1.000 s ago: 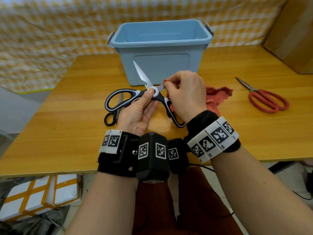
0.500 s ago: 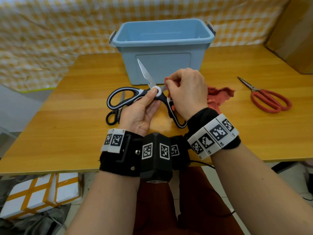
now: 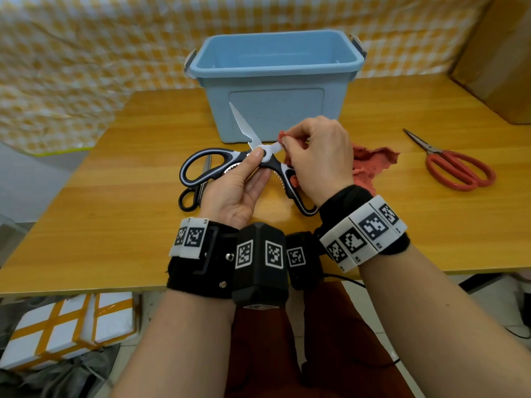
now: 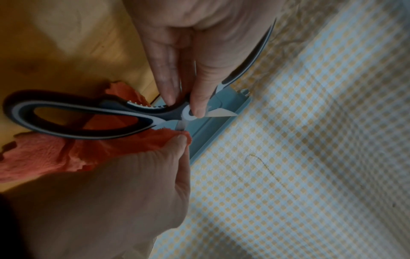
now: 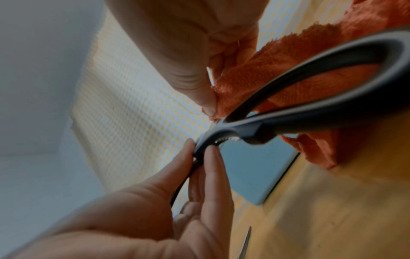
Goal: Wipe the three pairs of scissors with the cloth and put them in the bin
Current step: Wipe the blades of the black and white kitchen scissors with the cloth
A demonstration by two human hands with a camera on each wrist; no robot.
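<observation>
0 of 3 in bin [image 3: 275, 67] | left hand [image 3: 238, 191] pinches open scissors [image 3: 230, 165] mid-frame | right hand [image 3: 319, 156] grips cloth [image 3: 370, 165] on blade | 2 pairs untouched on desk [image 3: 115, 225]

Glossy wood table [image 3: 402, 225], smooth plastic bin [image 3: 275, 116], fuzzy cloth [image 3: 370, 165]

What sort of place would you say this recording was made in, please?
Probably a makeshift indoor recording or work corner rather than a kitchen: a plain wooden table backed by a hung yellow checked cloth, a large cardboard box at one side, and taped white boxes on the floor underneath.
</observation>
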